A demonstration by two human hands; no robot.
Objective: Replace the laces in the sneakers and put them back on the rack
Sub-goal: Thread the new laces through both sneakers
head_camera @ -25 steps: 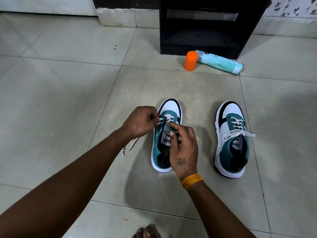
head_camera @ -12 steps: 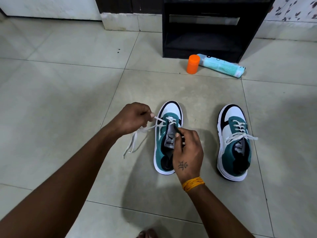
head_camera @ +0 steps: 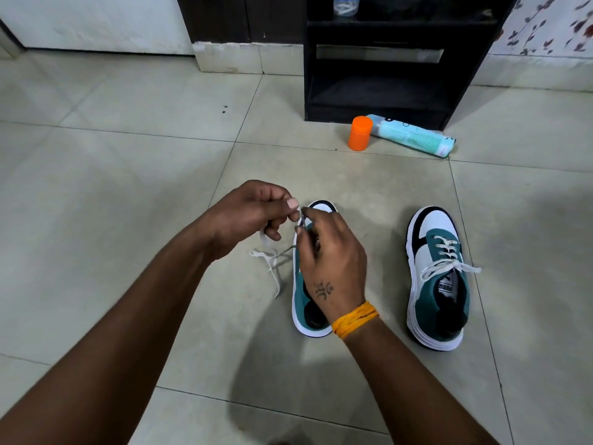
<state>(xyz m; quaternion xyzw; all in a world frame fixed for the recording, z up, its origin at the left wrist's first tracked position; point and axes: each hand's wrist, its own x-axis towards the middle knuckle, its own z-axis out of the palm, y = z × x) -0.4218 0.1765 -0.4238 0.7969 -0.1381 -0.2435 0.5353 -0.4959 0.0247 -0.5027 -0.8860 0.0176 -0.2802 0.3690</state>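
A pale tiled floor (head_camera: 96,194) is shown, bounded at the back by a white wall (head_camera: 96,24) on the left and a black rack (head_camera: 385,59) on the right, before which an orange cap (head_camera: 360,133) and a teal tube (head_camera: 414,139) are laid. At centre, a white lace (head_camera: 272,261) is pinched by the curled left hand (head_camera: 253,213) and by the right hand (head_camera: 330,255), held together over the left sneaker (head_camera: 305,303). The right sneaker (head_camera: 438,277), laced and tied, is set apart on the tiles.
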